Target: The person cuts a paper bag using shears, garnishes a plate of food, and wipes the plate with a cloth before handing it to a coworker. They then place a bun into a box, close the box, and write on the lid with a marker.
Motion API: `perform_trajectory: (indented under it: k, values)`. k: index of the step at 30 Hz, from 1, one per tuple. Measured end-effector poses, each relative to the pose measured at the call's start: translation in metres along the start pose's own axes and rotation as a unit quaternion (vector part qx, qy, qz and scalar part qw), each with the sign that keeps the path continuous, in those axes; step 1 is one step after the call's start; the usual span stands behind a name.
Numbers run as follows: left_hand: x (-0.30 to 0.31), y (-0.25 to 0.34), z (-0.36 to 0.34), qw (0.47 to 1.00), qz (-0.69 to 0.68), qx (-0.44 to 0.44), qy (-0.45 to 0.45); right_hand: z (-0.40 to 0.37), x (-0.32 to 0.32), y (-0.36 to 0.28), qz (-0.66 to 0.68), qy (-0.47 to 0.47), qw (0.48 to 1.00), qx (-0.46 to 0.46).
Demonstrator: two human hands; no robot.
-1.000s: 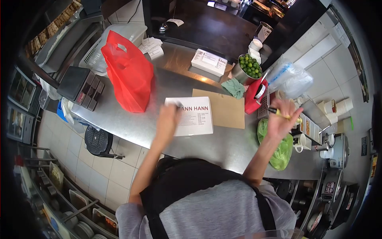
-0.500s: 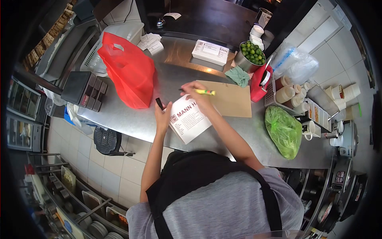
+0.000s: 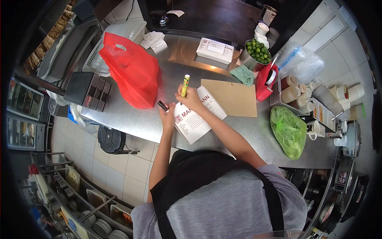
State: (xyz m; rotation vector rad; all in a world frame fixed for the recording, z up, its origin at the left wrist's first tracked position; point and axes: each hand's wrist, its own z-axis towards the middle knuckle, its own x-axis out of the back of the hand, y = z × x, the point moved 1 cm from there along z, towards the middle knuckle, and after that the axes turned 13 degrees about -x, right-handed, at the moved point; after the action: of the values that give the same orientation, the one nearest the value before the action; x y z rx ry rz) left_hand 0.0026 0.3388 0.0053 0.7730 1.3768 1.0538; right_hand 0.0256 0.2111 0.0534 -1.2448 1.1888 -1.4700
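A white box with dark red print (image 3: 195, 126) lies at an angle on the steel counter in front of me. My right hand (image 3: 190, 98) grips a yellow marker (image 3: 185, 84) upright over the box's upper left edge; the tip is hidden by my fingers. At the box's left corner, my left hand (image 3: 167, 114) pinches a black marker cap (image 3: 162, 105). A brown cardboard sheet (image 3: 234, 97) lies flat to the right, partly beneath or behind the box. Just left of my hands stands a red bag (image 3: 133, 75) with a handle hole.
A second printed box (image 3: 215, 51) sits at the back of the steel counter (image 3: 131, 123). On the right are a pot of limes (image 3: 256, 52), a green cloth (image 3: 243, 75), a green plastic bag (image 3: 288, 133) and a basket of sauce tubs (image 3: 290, 94). A black stool (image 3: 111, 139) stands below left.
The yellow marker has swung from lying sideways to upright, and my right hand has shifted down and slightly left, to the box's edge. My left hand keeps the black cap.
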Motion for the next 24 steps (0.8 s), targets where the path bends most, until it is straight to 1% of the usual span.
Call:
perform_trajectory:
  k: [5,8,11,14,20,23,24]
  values:
    - [0.0038,-0.0060,0.0028,1.000,0.016,-0.006,-0.006,-0.0012,0.0021,-0.0046,-0.013,-0.005,1.000,0.003]
    - [0.0030,-0.0067,0.0017,1.000,0.006,-0.006,-0.005,-0.0002,0.0011,-0.0059,-0.010,0.022,1.000,0.015]
    - [0.0032,-0.0062,0.0022,1.000,0.008,-0.009,-0.005,0.0000,0.0023,-0.0051,-0.025,0.008,1.000,0.002]
    - [0.0031,-0.0059,0.0022,1.000,0.009,-0.001,-0.008,0.0014,0.0004,-0.0018,-0.010,0.028,0.999,0.021]
    - [-0.0007,-0.0005,0.0003,1.000,0.012,-0.007,-0.007,-0.0002,0.0015,-0.0052,-0.028,0.017,0.999,-0.003]
    - [-0.0006,-0.0006,0.0001,1.000,0.003,-0.009,-0.009,0.0020,0.0000,-0.0029,-0.006,0.037,0.999,0.026]
    - [-0.0006,-0.0003,0.0002,1.000,-0.002,-0.009,-0.012,0.0019,0.0003,-0.0027,-0.019,0.029,0.999,0.017]
